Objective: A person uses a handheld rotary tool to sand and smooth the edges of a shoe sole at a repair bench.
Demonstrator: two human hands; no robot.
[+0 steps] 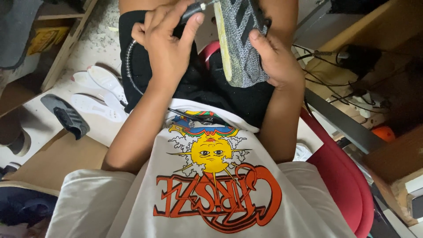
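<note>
My left hand [169,44] is closed around a slim black rotary tool handpiece [191,11]. Its tip points right, at the sole edge of a grey knit shoe [242,48]. A flexible metal shaft [129,57] curves down from the tool along my left thigh. My right hand [275,57] grips the shoe from the right side and holds it upright over my lap, with the yellowed sole edge facing the tool. The top of the shoe is cut off by the frame edge.
I sit on a red chair [343,176] in black shorts. White insoles [99,92] and a dark grey shoe [66,115] lie on the floor at left, next to cardboard [57,158]. Cables and a power strip [361,101] crowd the wooden bench at right.
</note>
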